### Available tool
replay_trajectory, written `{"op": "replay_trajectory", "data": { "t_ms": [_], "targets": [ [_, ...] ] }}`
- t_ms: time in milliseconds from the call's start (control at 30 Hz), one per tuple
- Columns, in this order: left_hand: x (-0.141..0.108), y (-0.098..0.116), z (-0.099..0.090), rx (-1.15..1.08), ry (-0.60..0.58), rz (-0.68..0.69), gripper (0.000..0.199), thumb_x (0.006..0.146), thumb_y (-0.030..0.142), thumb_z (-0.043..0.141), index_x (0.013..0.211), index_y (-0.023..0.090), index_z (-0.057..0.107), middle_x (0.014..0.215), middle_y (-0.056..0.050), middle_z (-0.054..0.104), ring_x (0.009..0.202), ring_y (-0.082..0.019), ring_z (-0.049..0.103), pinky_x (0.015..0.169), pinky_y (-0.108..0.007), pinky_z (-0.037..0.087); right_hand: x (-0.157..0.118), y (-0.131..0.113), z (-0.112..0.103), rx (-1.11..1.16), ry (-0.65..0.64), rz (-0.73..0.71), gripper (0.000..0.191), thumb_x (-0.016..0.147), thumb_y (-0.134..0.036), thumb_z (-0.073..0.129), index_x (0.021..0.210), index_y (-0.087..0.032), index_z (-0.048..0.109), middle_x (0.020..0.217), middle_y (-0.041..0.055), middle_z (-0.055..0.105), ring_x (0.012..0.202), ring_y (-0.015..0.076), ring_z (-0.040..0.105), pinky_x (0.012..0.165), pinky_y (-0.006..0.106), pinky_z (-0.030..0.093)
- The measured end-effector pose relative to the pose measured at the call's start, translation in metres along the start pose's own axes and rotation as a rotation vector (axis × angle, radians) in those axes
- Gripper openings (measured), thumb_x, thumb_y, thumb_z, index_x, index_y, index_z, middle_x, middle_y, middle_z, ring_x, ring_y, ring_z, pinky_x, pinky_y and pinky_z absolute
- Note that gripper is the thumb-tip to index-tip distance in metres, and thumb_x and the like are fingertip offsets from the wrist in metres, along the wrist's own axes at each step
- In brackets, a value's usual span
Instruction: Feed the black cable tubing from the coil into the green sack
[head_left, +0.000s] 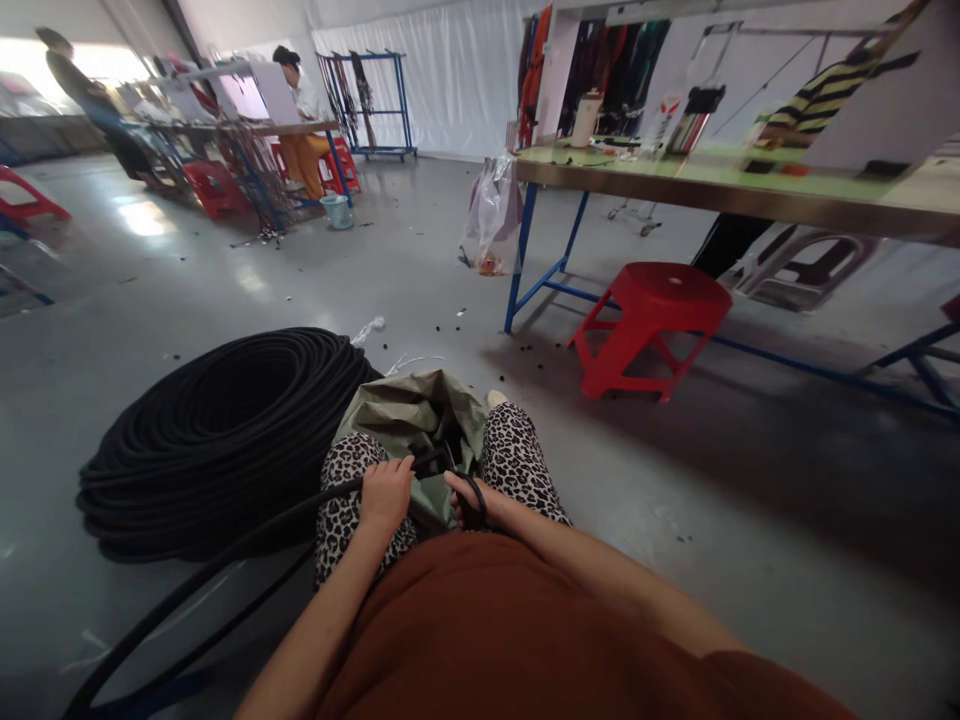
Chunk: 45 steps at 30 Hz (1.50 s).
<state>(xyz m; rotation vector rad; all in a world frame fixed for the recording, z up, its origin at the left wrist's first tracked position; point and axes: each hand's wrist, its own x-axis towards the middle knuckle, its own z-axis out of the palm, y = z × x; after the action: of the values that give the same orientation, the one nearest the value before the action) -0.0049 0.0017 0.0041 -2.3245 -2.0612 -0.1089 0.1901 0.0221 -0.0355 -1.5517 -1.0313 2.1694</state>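
My left hand (386, 493) is closed around a thick black cord (285, 515) just above my left knee. The cord runs in from the lower left, and its short end sticks out past my fingers toward the right. Close beside it, my right hand (471, 498) grips what look like scissors; a black loop handle (478, 508) curves round the fingers, and the blades are hard to make out. Between my knees stands an open olive-green bag (394, 402) with dark pieces inside. A big coil of black cord (150, 480) lies on the floor to my left.
A red stool (656, 315) stands at right before a long worktable (645, 180) with blue legs. A clear plastic bag (493, 215) hangs at its corner. Small black bits dot the floor. Two people are at far left; a striped sleeve (817, 100) shows at right.
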Motion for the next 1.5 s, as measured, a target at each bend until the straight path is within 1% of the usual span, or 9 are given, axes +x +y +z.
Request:
{"op": "replay_trajectory", "data": {
  "t_ms": [100,233,567,667,800,1033,1233,1333,1500],
  "targets": [
    [0.000,-0.002,0.002,-0.015,0.020,-0.001,0.039,0.098,0.028,0.039,0.126,0.017,0.064,0.108,-0.013,0.072,0.100,-0.028,0.063,0.089,-0.042,0.040,0.001,0.001,-0.001,-0.039,-0.031,-0.001,0.051,0.100,-0.058,0.043,0.079,-0.014,0.055,0.054,-0.0007,0.054,0.042,0.0112,0.053,0.045,0.020,0.046],
    [0.001,-0.003,0.003,-0.031,0.031,-0.007,0.038,0.097,0.028,0.040,0.126,0.017,0.064,0.108,-0.013,0.073,0.099,-0.028,0.064,0.088,-0.042,0.040,-0.002,0.000,-0.001,-0.085,-0.062,-0.030,0.051,0.098,-0.059,0.049,0.079,-0.012,0.057,0.055,-0.0011,0.055,0.044,0.0105,0.054,0.047,0.020,0.046],
    [0.000,-0.001,-0.001,-0.049,0.002,0.008,0.038,0.097,0.028,0.040,0.126,0.018,0.063,0.111,-0.013,0.073,0.101,-0.027,0.064,0.090,-0.043,0.041,-0.008,-0.003,0.000,-0.070,-0.064,-0.027,0.042,0.099,-0.050,0.050,0.082,-0.012,0.056,0.056,-0.0003,0.054,0.047,0.0125,0.052,0.050,0.023,0.045],
    [0.000,-0.002,-0.002,-0.052,-0.007,0.021,0.039,0.098,0.028,0.039,0.126,0.017,0.063,0.110,-0.013,0.072,0.101,-0.028,0.064,0.090,-0.043,0.041,-0.008,-0.005,0.001,-0.081,-0.064,-0.032,0.041,0.099,-0.049,0.051,0.081,-0.013,0.057,0.055,-0.0014,0.053,0.046,0.0114,0.051,0.050,0.022,0.044],
    [0.000,-0.002,-0.003,-0.056,-0.009,0.037,0.038,0.097,0.028,0.039,0.125,0.018,0.064,0.108,-0.012,0.072,0.100,-0.027,0.064,0.090,-0.042,0.041,-0.006,-0.006,0.002,-0.067,-0.050,0.012,0.042,0.099,-0.052,0.052,0.080,-0.014,0.055,0.054,-0.0031,0.053,0.044,0.0101,0.050,0.050,0.020,0.045],
    [-0.001,-0.002,-0.004,-0.061,-0.031,0.081,0.037,0.097,0.028,0.041,0.124,0.021,0.064,0.106,-0.012,0.073,0.099,-0.026,0.064,0.089,-0.042,0.040,0.004,-0.001,0.001,-0.048,-0.062,0.030,0.040,0.099,-0.051,0.051,0.082,-0.015,0.054,0.053,-0.0044,0.051,0.044,0.0105,0.053,0.049,0.020,0.047],
    [0.000,-0.004,-0.004,-0.075,-0.046,0.105,0.037,0.096,0.027,0.040,0.123,0.022,0.065,0.102,-0.011,0.072,0.098,-0.024,0.063,0.088,-0.041,0.040,-0.002,-0.006,0.001,-0.034,-0.065,0.030,0.041,0.097,-0.052,0.054,0.080,-0.015,0.054,0.055,-0.0034,0.052,0.044,0.0101,0.052,0.047,0.019,0.047],
    [0.000,-0.004,-0.005,-0.075,-0.065,0.105,0.037,0.097,0.028,0.039,0.123,0.022,0.065,0.101,-0.011,0.073,0.097,-0.024,0.063,0.088,-0.041,0.039,-0.005,-0.009,0.002,-0.037,-0.046,0.039,0.046,0.098,-0.056,0.051,0.077,-0.015,0.052,0.053,-0.0033,0.050,0.042,0.0095,0.050,0.045,0.019,0.045],
    [0.001,-0.003,-0.004,-0.046,-0.074,0.111,0.038,0.098,0.029,0.038,0.124,0.021,0.065,0.101,-0.011,0.073,0.097,-0.026,0.064,0.088,-0.041,0.039,-0.005,-0.009,0.005,-0.134,0.044,0.018,0.050,0.098,-0.057,0.049,0.069,-0.016,0.051,0.050,-0.0028,0.048,0.038,0.0096,0.046,0.040,0.020,0.042]
  ]
}}
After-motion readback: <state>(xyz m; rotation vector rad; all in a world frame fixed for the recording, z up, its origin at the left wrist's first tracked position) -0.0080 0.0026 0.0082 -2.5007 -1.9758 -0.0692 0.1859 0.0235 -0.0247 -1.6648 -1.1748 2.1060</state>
